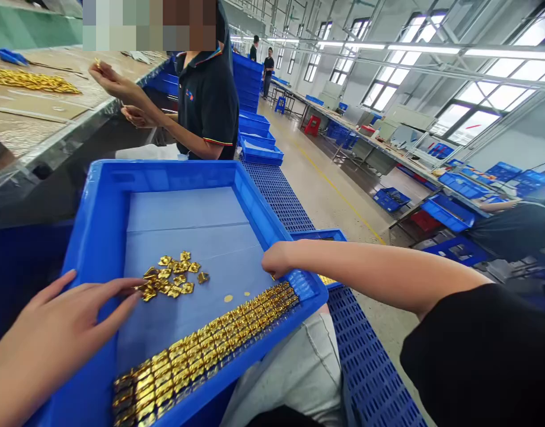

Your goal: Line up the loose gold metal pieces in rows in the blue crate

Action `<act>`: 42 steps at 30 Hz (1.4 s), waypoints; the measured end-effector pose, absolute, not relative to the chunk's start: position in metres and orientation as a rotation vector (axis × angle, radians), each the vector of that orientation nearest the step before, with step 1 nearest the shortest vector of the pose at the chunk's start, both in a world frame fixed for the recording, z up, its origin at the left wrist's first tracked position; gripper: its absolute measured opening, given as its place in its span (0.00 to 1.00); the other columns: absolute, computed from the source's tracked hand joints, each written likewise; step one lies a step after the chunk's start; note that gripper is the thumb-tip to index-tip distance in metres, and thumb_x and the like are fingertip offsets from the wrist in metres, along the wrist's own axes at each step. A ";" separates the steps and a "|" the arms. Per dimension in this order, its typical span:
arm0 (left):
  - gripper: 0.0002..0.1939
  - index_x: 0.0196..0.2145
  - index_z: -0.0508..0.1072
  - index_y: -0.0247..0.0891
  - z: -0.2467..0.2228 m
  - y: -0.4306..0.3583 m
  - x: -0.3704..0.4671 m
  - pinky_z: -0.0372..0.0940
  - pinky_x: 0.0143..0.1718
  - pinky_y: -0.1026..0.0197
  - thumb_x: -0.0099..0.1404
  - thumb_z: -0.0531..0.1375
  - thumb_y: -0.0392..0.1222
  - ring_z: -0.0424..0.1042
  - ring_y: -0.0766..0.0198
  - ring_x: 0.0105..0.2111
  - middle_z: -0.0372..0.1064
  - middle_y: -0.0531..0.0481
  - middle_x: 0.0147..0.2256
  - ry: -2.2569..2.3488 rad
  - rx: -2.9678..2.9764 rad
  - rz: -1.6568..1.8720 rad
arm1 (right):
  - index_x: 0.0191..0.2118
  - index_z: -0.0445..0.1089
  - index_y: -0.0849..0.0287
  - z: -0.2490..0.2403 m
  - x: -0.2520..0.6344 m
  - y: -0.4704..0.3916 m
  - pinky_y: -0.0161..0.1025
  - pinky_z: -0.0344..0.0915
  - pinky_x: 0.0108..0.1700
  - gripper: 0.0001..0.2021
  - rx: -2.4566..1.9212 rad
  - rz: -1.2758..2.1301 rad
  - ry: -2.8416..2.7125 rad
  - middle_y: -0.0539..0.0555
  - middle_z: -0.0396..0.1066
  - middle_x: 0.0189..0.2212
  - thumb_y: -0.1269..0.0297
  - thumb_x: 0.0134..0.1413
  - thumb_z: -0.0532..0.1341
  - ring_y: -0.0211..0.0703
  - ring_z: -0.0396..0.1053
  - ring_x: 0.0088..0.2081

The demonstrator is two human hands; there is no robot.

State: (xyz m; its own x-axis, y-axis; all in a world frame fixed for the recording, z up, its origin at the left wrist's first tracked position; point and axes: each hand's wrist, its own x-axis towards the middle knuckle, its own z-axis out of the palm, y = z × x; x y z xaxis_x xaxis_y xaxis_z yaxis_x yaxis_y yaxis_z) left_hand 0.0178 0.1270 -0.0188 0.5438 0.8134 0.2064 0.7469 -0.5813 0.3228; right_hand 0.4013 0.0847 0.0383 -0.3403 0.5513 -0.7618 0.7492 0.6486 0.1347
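Note:
A blue plastic tray with a white liner sheet lies before me, tilted in view. Small shiny gold metal pieces are heaped loosely on the sheet. My left hand reaches in from the left, fingers spread, its index finger and thumb at the heap's left edge. Along the near wall, gold pieces stand in tight rows. My right hand is closed just above the right end of these rows, by the tray's right wall. A bit of gold shows under its fingertips; the grip is mostly hidden.
A co-worker in a dark shirt sits beyond the tray at a bench bearing a gold pile. Blue slatted platform and another blue tray lie to the right. Stacked blue crates stand behind.

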 end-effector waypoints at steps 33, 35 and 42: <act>0.18 0.48 0.76 0.47 0.017 0.106 0.034 0.43 0.69 0.36 0.72 0.50 0.54 0.76 0.53 0.46 0.79 0.50 0.44 1.298 2.491 0.479 | 0.48 0.77 0.57 0.035 0.363 0.090 0.38 0.64 0.40 0.12 1.272 -0.299 2.303 0.60 0.78 0.45 0.64 0.63 0.60 0.51 0.76 0.45; 0.18 0.48 0.76 0.47 0.017 0.106 0.035 0.43 0.69 0.36 0.73 0.50 0.53 0.76 0.54 0.45 0.79 0.50 0.43 1.304 2.505 0.467 | 0.55 0.73 0.54 0.025 0.342 0.101 0.37 0.64 0.40 0.16 1.406 -0.396 2.462 0.58 0.75 0.51 0.63 0.63 0.62 0.49 0.74 0.47; 0.18 0.50 0.75 0.46 0.020 0.103 0.034 0.43 0.69 0.37 0.73 0.50 0.52 0.76 0.55 0.46 0.79 0.49 0.43 1.317 2.539 0.438 | 0.45 0.75 0.61 -0.023 0.297 0.133 0.33 0.59 0.34 0.17 1.641 -0.699 2.459 0.55 0.76 0.42 0.56 0.55 0.70 0.42 0.72 0.40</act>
